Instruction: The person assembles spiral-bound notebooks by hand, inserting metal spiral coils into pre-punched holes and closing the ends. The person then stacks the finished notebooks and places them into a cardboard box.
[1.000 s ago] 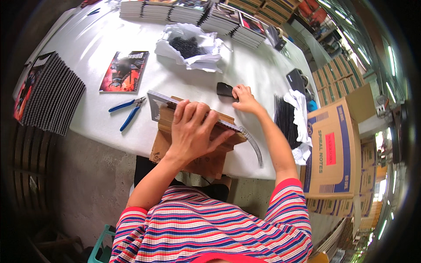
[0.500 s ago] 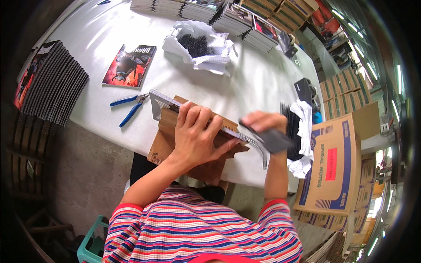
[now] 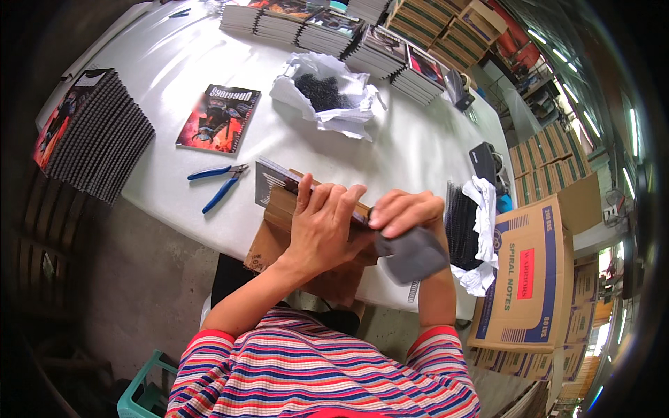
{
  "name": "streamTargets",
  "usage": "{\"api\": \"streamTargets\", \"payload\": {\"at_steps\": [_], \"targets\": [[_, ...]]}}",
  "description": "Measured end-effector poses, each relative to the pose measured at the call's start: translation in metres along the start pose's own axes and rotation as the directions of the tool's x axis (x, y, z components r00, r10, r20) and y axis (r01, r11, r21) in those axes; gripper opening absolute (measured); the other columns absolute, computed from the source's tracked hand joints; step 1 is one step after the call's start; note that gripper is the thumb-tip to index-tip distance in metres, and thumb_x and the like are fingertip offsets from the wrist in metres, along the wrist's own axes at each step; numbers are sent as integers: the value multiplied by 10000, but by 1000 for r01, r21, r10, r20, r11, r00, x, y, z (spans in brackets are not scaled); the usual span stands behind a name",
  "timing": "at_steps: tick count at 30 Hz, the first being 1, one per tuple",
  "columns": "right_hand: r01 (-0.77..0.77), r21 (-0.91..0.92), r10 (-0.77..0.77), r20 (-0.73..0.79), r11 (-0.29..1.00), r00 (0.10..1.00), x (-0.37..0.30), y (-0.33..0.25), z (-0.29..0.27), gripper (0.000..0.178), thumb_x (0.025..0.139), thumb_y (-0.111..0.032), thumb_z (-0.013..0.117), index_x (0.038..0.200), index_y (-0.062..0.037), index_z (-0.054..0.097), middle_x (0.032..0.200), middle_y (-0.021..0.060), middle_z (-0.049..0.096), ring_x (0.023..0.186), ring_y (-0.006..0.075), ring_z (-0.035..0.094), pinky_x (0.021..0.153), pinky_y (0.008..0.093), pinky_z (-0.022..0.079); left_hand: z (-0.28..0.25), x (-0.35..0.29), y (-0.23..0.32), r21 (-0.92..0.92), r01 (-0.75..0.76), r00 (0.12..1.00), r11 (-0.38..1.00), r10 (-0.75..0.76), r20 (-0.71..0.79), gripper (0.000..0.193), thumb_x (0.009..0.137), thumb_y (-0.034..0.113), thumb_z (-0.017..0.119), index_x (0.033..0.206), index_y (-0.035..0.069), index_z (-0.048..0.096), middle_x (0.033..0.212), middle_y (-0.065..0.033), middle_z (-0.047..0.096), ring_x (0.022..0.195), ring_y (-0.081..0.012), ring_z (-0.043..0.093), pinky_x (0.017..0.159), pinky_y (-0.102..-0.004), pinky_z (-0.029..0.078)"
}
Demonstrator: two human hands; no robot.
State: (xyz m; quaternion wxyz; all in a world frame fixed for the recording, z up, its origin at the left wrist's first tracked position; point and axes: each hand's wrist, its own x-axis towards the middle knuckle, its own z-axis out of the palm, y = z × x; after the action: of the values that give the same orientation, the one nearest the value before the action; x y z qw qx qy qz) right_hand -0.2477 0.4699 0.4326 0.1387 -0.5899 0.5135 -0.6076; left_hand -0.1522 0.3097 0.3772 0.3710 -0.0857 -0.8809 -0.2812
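A notebook (image 3: 269, 184) stands tilted, spine up, against a brown stand (image 3: 331, 282). My left hand (image 3: 324, 223) grips the notebook and the stand, with the thumb tucked below near its right end. In my right hand (image 3: 408, 212) is a flat dark grey piece (image 3: 414, 259), blurred by motion, whose kind I cannot make out. It sits at the right end of the spine and covers most of a wire coil (image 3: 413, 290); only the coil's lower tail shows. Left of the stand lie blue-handled cutters (image 3: 224, 187), jaws apart.
A finished-looking notebook (image 3: 219, 118) lies flat. Bound notebooks are stacked at the left (image 3: 104, 136) and along the back (image 3: 380, 52). Crumpled white paper holds black coils (image 3: 322, 94); more black coils (image 3: 460, 230) lie at right, beside a cardboard box (image 3: 526, 272). A green stool (image 3: 136, 397) stands lower left.
My right hand has moved down and left onto the spine's right end, bringing the grey piece over the coil. My left hand keeps its grip. The whole view has shifted slightly.
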Motion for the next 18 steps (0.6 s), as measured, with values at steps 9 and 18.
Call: {"api": "streamTargets", "payload": {"at_steps": [9,18], "targets": [[-425,-451,374,-203,785,905,14,23,-4,133,669,-33,669,790,17,690,896,202,666,872,251,647,782,317,504,-32,23,-39,57,53,997,997,-56,45,535,499,596,734,714,128,588,853,-40,489,924,-237,455,821,-538,280],[-266,-211,234,-166,941,958,25,24,2,213,662,44,637,859,-7,699,893,153,679,855,250,648,799,330,492,-31,17,-49,-68,42,996,997,-47,-79,540,435,490,808,714,106,551,1042,-82,447,1010,-278,400,832,-411,319]]}}
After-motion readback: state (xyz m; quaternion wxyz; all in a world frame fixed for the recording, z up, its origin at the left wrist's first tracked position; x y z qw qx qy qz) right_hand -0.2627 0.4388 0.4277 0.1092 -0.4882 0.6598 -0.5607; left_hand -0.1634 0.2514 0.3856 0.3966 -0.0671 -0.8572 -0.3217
